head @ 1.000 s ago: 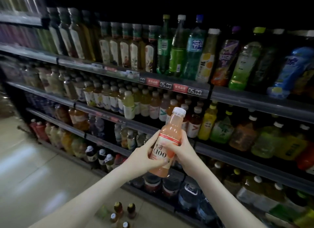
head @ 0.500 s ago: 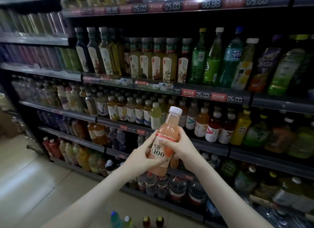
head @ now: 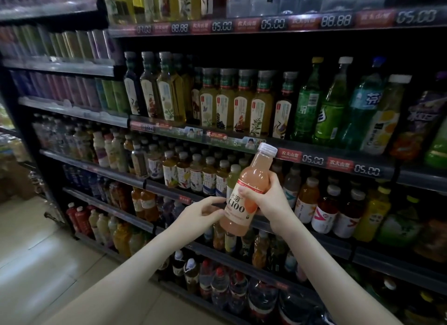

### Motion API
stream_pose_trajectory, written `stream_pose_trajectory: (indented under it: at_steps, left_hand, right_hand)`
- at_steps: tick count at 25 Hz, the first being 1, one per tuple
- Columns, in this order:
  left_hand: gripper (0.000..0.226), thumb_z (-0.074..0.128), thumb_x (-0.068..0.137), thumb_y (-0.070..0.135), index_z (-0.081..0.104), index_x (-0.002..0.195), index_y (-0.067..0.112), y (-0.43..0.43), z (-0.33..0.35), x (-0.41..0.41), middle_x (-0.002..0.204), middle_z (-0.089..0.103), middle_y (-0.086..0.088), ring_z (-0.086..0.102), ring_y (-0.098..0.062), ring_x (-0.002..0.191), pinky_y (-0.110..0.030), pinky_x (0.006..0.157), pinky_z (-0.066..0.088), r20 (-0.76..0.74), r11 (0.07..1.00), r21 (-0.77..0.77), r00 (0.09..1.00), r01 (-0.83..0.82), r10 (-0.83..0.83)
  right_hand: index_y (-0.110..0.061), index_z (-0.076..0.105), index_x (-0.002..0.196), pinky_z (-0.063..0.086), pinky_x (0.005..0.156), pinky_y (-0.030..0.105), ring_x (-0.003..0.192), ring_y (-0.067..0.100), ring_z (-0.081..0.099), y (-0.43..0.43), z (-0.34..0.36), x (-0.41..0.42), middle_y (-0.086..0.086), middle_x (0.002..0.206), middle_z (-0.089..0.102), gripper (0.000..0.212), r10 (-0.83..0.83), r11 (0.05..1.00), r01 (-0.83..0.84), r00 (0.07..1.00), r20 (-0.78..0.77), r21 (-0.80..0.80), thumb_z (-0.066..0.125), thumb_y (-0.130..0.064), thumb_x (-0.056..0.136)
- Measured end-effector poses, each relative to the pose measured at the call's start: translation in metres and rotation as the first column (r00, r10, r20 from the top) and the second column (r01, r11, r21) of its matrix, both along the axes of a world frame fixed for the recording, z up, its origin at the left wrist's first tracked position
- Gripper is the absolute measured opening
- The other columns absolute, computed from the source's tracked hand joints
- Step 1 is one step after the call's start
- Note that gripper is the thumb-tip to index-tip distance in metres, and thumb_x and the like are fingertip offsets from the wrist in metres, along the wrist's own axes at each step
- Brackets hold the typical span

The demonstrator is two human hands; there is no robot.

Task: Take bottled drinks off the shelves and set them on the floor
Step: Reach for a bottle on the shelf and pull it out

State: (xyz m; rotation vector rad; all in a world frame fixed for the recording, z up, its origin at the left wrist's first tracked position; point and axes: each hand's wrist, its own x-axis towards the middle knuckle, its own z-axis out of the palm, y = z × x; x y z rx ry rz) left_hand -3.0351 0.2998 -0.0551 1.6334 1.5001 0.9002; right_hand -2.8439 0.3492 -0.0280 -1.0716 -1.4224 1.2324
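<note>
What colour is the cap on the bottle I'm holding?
White: the cap on the peach-pink bottle, clearest in the head view.

Shows as two slender forearms, bare right to the frame's lower edge; ends in left hand [head: 198,212] and right hand [head: 275,203], likewise bare, with long thin fingers.
</note>
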Motion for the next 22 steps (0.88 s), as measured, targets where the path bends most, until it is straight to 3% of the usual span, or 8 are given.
stream_pose_trajectory:
  at_steps: [3, 7, 9, 11, 13, 16, 19, 22]
  left_hand:
    - [0.023, 0.053, 0.094, 0.033, 0.056, 0.107, 0.052, 0.019, -0.022, -0.011, 0.107, 0.063, 0.017, 0.06, -0.004, 0.103, -0.035, 0.097, 0.048, -0.032, 0.997, -0.006, 0.997, -0.073, 0.073]
    - [0.023, 0.053, 0.095, 0.03, 0.056, 0.106, 0.05, 0.05, -0.044, -0.035, 0.104, 0.065, 0.011, 0.062, -0.008, 0.096, -0.037, 0.092, 0.051, -0.051, 0.99, -0.051, 0.99, -0.132, 0.129]
    - [0.025, 0.053, 0.095, 0.029, 0.053, 0.107, 0.051, 0.067, -0.05, -0.049, 0.105, 0.065, 0.008, 0.063, -0.011, 0.094, -0.033, 0.088, 0.052, -0.045, 0.994, -0.063, 0.995, -0.088, 0.085]
    - [0.029, 0.056, 0.093, 0.03, 0.05, 0.111, 0.053, 0.075, -0.052, -0.055, 0.105, 0.064, 0.01, 0.063, -0.007, 0.094, -0.022, 0.082, 0.051, -0.015, 0.998, -0.052, 1.0, 0.02, -0.021]
    - [0.036, 0.061, 0.09, 0.035, 0.047, 0.118, 0.053, 0.077, -0.049, -0.058, 0.101, 0.064, 0.014, 0.062, 0.0, 0.086, -0.01, 0.071, 0.047, -0.007, 0.989, -0.028, 0.989, 0.148, -0.148]
    - [0.046, 0.067, 0.082, 0.045, 0.046, 0.122, 0.04, 0.084, -0.058, -0.07, 0.092, 0.064, 0.008, 0.06, -0.004, 0.079, -0.016, 0.069, 0.049, -0.061, 0.979, 0.032, 0.978, 0.203, -0.2]
    - [0.047, 0.067, 0.079, 0.051, 0.046, 0.119, 0.039, 0.088, -0.088, -0.096, 0.095, 0.065, 0.013, 0.06, -0.005, 0.085, -0.018, 0.07, 0.046, -0.105, 0.982, -0.03, 0.976, 0.186, -0.188]
    - [0.033, 0.068, 0.078, 0.049, 0.05, 0.103, 0.037, 0.084, -0.147, -0.123, 0.082, 0.063, 0.017, 0.059, -0.005, 0.078, -0.015, 0.062, 0.04, -0.168, 0.981, -0.108, 0.97, 0.16, -0.177]
  right_hand:
    - [-0.031, 0.035, 0.127, 0.048, 0.078, 0.027, 0.098, 0.004, 0.054, 0.021, -0.016, -0.003, -0.015, 0.11, 0.053, 0.069, -0.033, 0.999, 0.032, 0.999, 0.039, 0.032, 0.079, -0.016, 0.076]
    - [-0.026, 0.036, 0.132, 0.05, 0.084, 0.032, 0.107, 0.01, 0.057, 0.041, -0.045, -0.01, -0.01, 0.114, 0.056, 0.076, -0.109, 0.994, 0.109, 0.989, 0.098, 0.001, 0.082, -0.018, 0.072]
    - [-0.025, 0.036, 0.133, 0.05, 0.085, 0.03, 0.108, 0.012, 0.057, 0.048, -0.058, -0.02, -0.009, 0.115, 0.057, 0.078, -0.149, 0.988, 0.152, 0.979, 0.137, -0.018, 0.083, -0.019, 0.071]
    - [-0.028, 0.034, 0.135, 0.049, 0.084, 0.026, 0.107, 0.007, 0.057, 0.046, -0.069, -0.032, -0.012, 0.116, 0.057, 0.082, -0.156, 0.986, 0.163, 0.97, 0.186, -0.025, 0.084, -0.022, 0.07]
    - [-0.04, 0.033, 0.132, 0.047, 0.082, 0.018, 0.103, -0.003, 0.058, 0.037, -0.08, -0.052, -0.018, 0.115, 0.056, 0.081, -0.123, 0.992, 0.129, 0.962, 0.245, -0.009, 0.084, -0.025, 0.071]
    - [-0.059, 0.031, 0.121, 0.05, 0.086, 0.021, 0.104, -0.008, 0.057, 0.027, -0.107, -0.092, -0.026, 0.114, 0.058, 0.076, -0.027, 0.999, 0.036, 0.93, 0.368, -0.018, 0.083, -0.032, 0.071]
    - [-0.057, 0.031, 0.124, 0.051, 0.091, 0.035, 0.106, 0.002, 0.06, 0.021, -0.155, -0.124, -0.022, 0.118, 0.059, 0.075, 0.057, 0.994, -0.011, 0.901, 0.43, -0.11, 0.078, -0.039, 0.068]
    - [-0.048, 0.029, 0.132, 0.05, 0.093, 0.035, 0.111, 0.003, 0.056, 0.014, -0.218, -0.147, -0.017, 0.128, 0.053, 0.079, 0.177, 0.971, -0.082, 0.878, 0.444, -0.224, 0.079, -0.034, 0.072]
